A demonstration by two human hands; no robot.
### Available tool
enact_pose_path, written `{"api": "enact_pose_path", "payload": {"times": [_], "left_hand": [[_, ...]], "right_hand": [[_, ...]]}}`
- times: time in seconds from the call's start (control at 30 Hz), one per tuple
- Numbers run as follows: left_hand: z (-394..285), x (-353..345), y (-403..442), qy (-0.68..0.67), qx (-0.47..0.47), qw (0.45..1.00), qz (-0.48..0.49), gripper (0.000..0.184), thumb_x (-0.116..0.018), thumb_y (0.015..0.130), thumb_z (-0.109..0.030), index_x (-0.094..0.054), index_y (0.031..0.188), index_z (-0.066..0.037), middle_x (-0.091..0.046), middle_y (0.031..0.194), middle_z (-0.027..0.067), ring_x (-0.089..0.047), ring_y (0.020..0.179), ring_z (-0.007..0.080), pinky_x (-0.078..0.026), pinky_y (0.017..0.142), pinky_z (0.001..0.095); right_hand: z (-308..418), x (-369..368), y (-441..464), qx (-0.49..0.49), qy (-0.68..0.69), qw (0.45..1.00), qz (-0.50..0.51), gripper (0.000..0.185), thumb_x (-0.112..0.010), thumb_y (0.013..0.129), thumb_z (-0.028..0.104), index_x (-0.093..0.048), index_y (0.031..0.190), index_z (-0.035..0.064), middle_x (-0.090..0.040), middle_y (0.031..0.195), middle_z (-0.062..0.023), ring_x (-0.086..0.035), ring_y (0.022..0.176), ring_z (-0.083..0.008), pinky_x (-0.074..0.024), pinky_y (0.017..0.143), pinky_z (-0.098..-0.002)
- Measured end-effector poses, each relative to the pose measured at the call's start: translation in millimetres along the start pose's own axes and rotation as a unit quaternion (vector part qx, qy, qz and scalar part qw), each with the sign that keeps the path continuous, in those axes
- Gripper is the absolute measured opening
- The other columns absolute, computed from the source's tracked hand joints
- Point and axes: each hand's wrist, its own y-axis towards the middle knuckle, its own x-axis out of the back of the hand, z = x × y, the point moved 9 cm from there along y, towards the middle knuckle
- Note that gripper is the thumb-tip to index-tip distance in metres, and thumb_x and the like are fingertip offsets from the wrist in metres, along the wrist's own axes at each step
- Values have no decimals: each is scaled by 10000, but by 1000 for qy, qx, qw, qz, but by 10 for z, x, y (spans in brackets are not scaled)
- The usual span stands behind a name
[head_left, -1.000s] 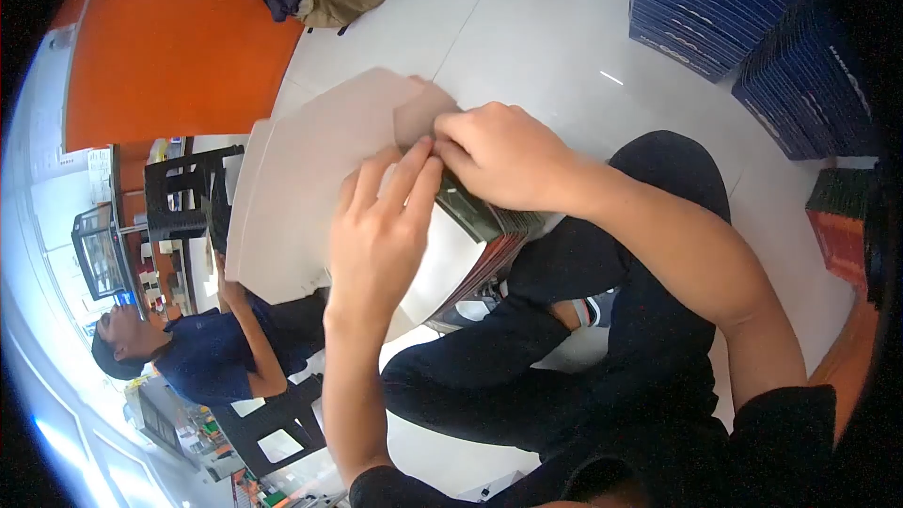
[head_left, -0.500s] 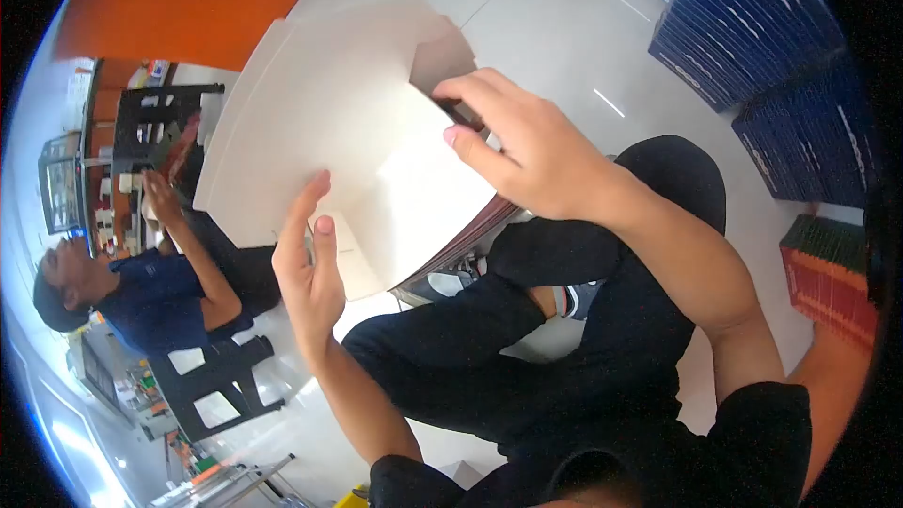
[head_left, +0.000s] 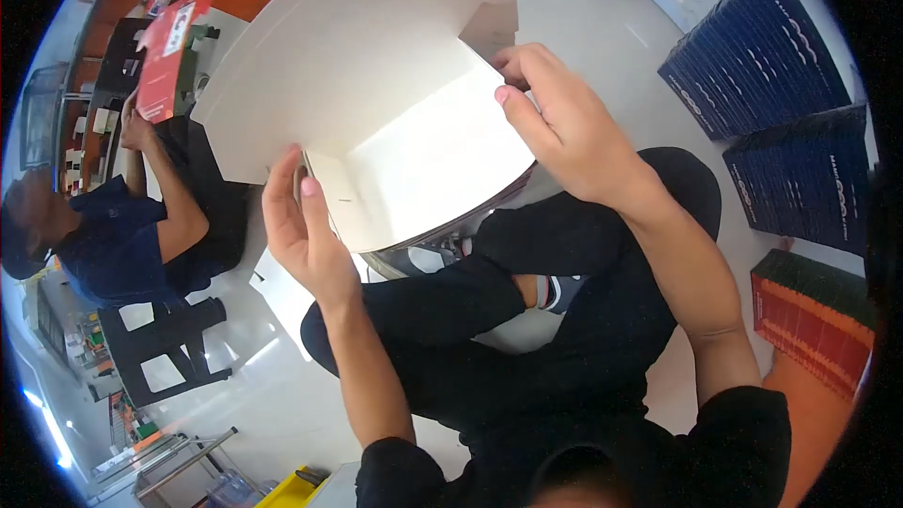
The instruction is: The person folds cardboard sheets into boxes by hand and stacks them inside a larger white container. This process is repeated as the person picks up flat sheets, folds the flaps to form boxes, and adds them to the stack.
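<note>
Head view: carton point(head_left: 437, 155), its edge between right fingers point(head_left: 544, 71), left fingers point(head_left: 279, 196) slightly apart alongside.

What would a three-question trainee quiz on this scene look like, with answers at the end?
1. Pick one: the inside of the open carton is A) green, B) off-white, C) orange.
2. True or false: the co-worker at the picture's left is empty-handed.
3. Which is nearer the dark blue stacks, the camera wearer's left hand or right hand?

Key:
1. B, off-white.
2. False: the co-worker holds up a red printed piece.
3. The right hand.
</note>
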Motion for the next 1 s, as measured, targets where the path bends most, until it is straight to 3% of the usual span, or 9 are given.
{"api": "enact_pose_path", "payload": {"times": [0.03,0.17,0.37,0.5,0.53,0.7,0.8,0.9,1.0], "left_hand": [[64,0,-49,-12,3,1000,11,412,-546,987,-40,-532,1390,42,-508,1477,170,-451,1399,265,-319,1165,380],[114,-165,-208,-46,52,997,43,536,-451,951,-85,-463,1471,48,-303,1622,188,-228,1532,309,-182,1226,399],[122,-234,-269,9,42,999,27,557,-417,966,-92,-422,1506,41,-300,1629,186,-243,1527,308,-183,1229,396],[56,-676,-254,32,2,998,50,548,-413,976,-82,-406,1508,50,-295,1623,208,-250,1520,331,-174,1238,406],[-54,-858,-239,75,-22,995,65,544,-414,980,-80,-402,1507,54,-313,1610,217,-259,1514,344,-171,1241,408],[-132,-1523,-146,-41,-88,992,75,478,-407,1023,-103,-437,1468,69,-441,1500,244,-366,1449,363,-261,1199,422],[-18,-1417,-77,-57,-123,990,28,409,-424,1039,-119,-512,1391,68,-516,1415,226,-457,1360,339,-335,1139,414],[775,-1032,-34,-57,13,994,-93,292,-515,963,-49,-608,1230,25,-604,1230,170,-606,1078,271,-459,972,352],[1576,-911,80,92,100,988,-70,329,-562,896,-28,-613,1219,3,-611,1217,174,-620,1087,315,-499,919,405]], "right_hand": [[-12,5,-22,-3,5,1000,-17,246,-562,978,205,-537,1029,-35,-580,1026,-244,-587,915,-448,-463,822,-492],[-36,29,-34,6,4,1000,-22,239,-568,980,202,-524,996,-33,-580,978,-248,-584,871,-446,-464,800,-490],[-51,60,21,-17,2,1000,-11,305,-626,958,261,-563,1019,-31,-628,927,-257,-630,865,-412,-491,783,-450],[-341,436,7,-171,-23,985,-13,388,-638,978,352,-623,1120,-8,-707,983,-195,-696,884,-286,-534,779,-395],[-489,590,39,-132,-33,989,-49,420,-632,991,383,-639,1145,-8,-712,984,-153,-690,894,-248,-534,801,-373],[-852,1171,65,-152,-122,974,-112,374,-574,1028,332,-644,1092,-29,-704,951,-145,-656,907,-193,-509,817,-346],[-917,1274,-6,-219,-111,959,-141,358,-548,1038,316,-632,1049,-32,-698,936,-164,-654,895,-208,-499,814,-349],[-831,1224,-9,-190,-127,959,-165,346,-540,1038,309,-621,1030,-27,-688,926,-190,-645,853,-242,-498,820,-367],[-875,1232,-7,-184,-100,963,-168,328,-559,1033,290,-622,1019,-32,-690,921,-180,-642,812,-222,-503,776,-364]]}}
